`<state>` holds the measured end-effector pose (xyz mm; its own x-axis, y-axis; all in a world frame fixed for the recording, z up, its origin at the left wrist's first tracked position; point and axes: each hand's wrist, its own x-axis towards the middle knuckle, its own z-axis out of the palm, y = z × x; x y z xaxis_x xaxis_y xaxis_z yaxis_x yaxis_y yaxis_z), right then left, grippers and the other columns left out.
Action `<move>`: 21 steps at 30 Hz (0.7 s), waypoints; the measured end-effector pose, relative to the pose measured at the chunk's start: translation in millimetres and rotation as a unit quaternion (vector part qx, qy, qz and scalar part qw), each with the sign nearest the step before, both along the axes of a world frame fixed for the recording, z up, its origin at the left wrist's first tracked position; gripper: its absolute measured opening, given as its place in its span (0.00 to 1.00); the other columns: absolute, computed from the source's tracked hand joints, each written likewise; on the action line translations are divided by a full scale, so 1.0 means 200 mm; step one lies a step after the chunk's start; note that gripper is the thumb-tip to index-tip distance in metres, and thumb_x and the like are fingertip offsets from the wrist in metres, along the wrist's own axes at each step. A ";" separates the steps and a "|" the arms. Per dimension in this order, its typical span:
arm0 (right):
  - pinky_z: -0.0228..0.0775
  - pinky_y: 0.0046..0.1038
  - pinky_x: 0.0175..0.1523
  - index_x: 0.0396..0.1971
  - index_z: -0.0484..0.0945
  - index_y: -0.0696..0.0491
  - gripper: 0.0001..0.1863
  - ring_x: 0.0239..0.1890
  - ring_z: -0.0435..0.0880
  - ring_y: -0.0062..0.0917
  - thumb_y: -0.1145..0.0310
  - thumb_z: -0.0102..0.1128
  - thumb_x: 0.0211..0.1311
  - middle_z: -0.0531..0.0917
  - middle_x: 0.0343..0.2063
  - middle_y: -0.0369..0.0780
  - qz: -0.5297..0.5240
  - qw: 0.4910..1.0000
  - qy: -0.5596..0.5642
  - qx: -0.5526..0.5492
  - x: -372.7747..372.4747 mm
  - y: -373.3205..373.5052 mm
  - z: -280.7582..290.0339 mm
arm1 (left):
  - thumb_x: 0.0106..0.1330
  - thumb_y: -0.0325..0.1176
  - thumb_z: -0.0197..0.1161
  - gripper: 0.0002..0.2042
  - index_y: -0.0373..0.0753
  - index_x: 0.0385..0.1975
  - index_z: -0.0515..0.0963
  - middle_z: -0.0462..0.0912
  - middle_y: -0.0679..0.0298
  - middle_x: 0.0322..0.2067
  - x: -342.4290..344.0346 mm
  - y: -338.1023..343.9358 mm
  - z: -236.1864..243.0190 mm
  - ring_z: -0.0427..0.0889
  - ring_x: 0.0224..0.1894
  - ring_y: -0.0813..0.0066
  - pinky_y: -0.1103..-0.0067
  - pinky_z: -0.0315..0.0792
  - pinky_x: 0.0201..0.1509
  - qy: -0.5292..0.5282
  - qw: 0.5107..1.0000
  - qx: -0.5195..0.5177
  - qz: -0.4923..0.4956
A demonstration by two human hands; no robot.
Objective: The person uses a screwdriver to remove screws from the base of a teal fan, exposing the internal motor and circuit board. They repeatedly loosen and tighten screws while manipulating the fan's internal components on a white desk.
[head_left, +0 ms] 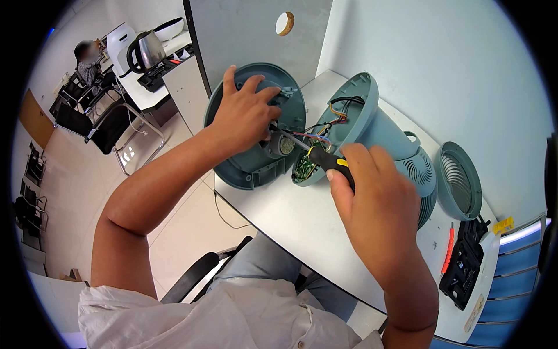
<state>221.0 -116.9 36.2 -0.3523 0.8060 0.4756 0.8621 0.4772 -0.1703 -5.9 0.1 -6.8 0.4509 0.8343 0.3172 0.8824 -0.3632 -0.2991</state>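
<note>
My right hand (378,203) is closed round the black and yellow handle of a screwdriver (325,156). Its shaft reaches left into a round teal base (256,166) of an opened appliance. Over that base my left hand (247,110) rests with fingers spread, touching its inside; what lies under the palm is hidden. A round motor-like part (285,145) sits in the base near the shaft. Beside it lies the teal appliance body (386,128) on its side, with a green circuit board (305,168) showing. Coloured wires (319,131) run between the base and body.
A round teal grille cover (459,180) stands at the right. Nearer lie an orange-red rod (448,250) and a black tool case (463,262) on the white table (261,209). Behind the base rises a grey panel (244,35). A person (88,64) sits at the far left.
</note>
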 end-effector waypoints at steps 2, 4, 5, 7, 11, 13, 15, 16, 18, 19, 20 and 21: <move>0.75 0.31 0.30 0.39 0.71 0.53 0.16 0.31 0.82 0.32 0.71 0.69 0.55 0.72 0.33 0.40 0.026 0.999 -0.004 0.020 0.01 0.01 0.01 | 0.41 0.39 0.80 0.17 0.53 0.34 0.85 0.75 0.71 0.62 0.00 0.00 0.00 0.63 0.70 0.60 0.38 0.41 0.72 0.000 1.000 -0.001 0.002; 0.75 0.33 0.31 0.41 0.70 0.53 0.16 0.31 0.81 0.33 0.74 0.67 0.54 0.71 0.35 0.41 0.029 1.000 0.000 0.005 0.02 0.02 0.02 | 0.41 0.39 0.80 0.17 0.53 0.34 0.85 0.75 0.71 0.62 0.00 0.00 0.00 0.63 0.70 0.60 0.38 0.41 0.72 -0.003 1.000 0.001 0.000; 0.76 0.34 0.32 0.41 0.70 0.53 0.17 0.31 0.81 0.33 0.75 0.67 0.54 0.71 0.35 0.41 0.030 1.000 0.001 0.003 0.02 0.02 0.03 | 0.41 0.39 0.80 0.17 0.53 0.34 0.85 0.75 0.71 0.62 0.00 0.00 0.00 0.63 0.70 0.60 0.38 0.41 0.72 -0.004 1.000 0.003 -0.001; 0.76 0.35 0.32 0.41 0.70 0.53 0.17 0.30 0.80 0.34 0.76 0.66 0.53 0.71 0.37 0.42 0.039 0.999 0.003 0.027 0.02 0.02 0.03 | 0.41 0.39 0.80 0.17 0.53 0.33 0.85 0.75 0.71 0.62 0.00 0.00 0.00 0.63 0.70 0.60 0.38 0.41 0.72 -0.003 1.000 0.004 -0.003; 0.75 0.33 0.31 0.41 0.70 0.53 0.15 0.29 0.79 0.33 0.75 0.65 0.56 0.71 0.34 0.41 0.051 0.997 -0.003 0.062 0.02 0.02 0.02 | 0.41 0.39 0.80 0.17 0.53 0.33 0.85 0.75 0.71 0.62 0.00 0.00 0.00 0.63 0.70 0.60 0.38 0.41 0.72 -0.001 1.000 0.003 -0.002; 0.75 0.32 0.30 0.41 0.71 0.52 0.14 0.28 0.80 0.32 0.72 0.66 0.58 0.71 0.32 0.40 0.032 0.997 -0.023 0.072 0.02 0.01 0.01 | 0.41 0.39 0.80 0.17 0.53 0.34 0.85 0.75 0.71 0.62 0.00 0.00 0.00 0.63 0.70 0.60 0.38 0.41 0.72 -0.003 1.000 0.001 0.002; 0.74 0.32 0.29 0.41 0.71 0.52 0.14 0.28 0.80 0.31 0.69 0.66 0.59 0.71 0.29 0.39 0.016 0.996 -0.043 0.080 0.01 0.02 0.01 | 0.41 0.39 0.80 0.17 0.53 0.34 0.86 0.75 0.71 0.62 0.01 0.00 0.00 0.63 0.70 0.60 0.38 0.41 0.72 -0.004 1.000 -0.003 0.004; 0.74 0.31 0.29 0.41 0.71 0.52 0.13 0.28 0.80 0.31 0.69 0.66 0.60 0.71 0.28 0.38 0.008 0.995 -0.054 0.082 0.01 0.02 0.00 | 0.41 0.39 0.80 0.17 0.53 0.34 0.86 0.75 0.71 0.62 0.01 0.00 0.01 0.63 0.70 0.60 0.38 0.41 0.72 -0.005 1.000 -0.005 0.005; 0.74 0.31 0.28 0.40 0.71 0.52 0.13 0.28 0.80 0.31 0.68 0.66 0.61 0.71 0.28 0.38 0.012 0.996 -0.045 0.072 0.00 0.02 0.00 | 0.41 0.39 0.80 0.17 0.53 0.34 0.86 0.75 0.71 0.62 0.01 0.00 0.01 0.63 0.70 0.60 0.38 0.41 0.72 -0.005 1.000 -0.007 0.007; 0.74 0.31 0.28 0.40 0.71 0.52 0.12 0.27 0.80 0.31 0.68 0.65 0.61 0.71 0.29 0.38 0.024 0.998 -0.026 0.061 0.00 0.02 0.00 | 0.41 0.38 0.80 0.17 0.53 0.34 0.86 0.75 0.71 0.62 0.01 0.00 0.01 0.63 0.71 0.60 0.38 0.41 0.72 -0.005 1.000 -0.007 0.008; 0.73 0.31 0.28 0.40 0.71 0.52 0.12 0.27 0.80 0.31 0.69 0.65 0.61 0.72 0.29 0.39 0.030 0.998 -0.010 0.050 0.00 0.03 0.00 | 0.41 0.38 0.80 0.17 0.53 0.34 0.86 0.75 0.71 0.62 0.01 0.00 0.01 0.63 0.71 0.60 0.38 0.41 0.72 -0.003 1.000 -0.008 0.010; 0.73 0.33 0.30 0.39 0.71 0.52 0.14 0.29 0.80 0.35 0.68 0.68 0.58 0.72 0.30 0.40 0.025 0.999 0.003 0.041 0.00 0.03 0.01 | 0.41 0.38 0.80 0.17 0.53 0.34 0.86 0.75 0.71 0.62 0.01 0.00 0.01 0.63 0.71 0.60 0.38 0.41 0.72 -0.003 1.000 -0.007 0.010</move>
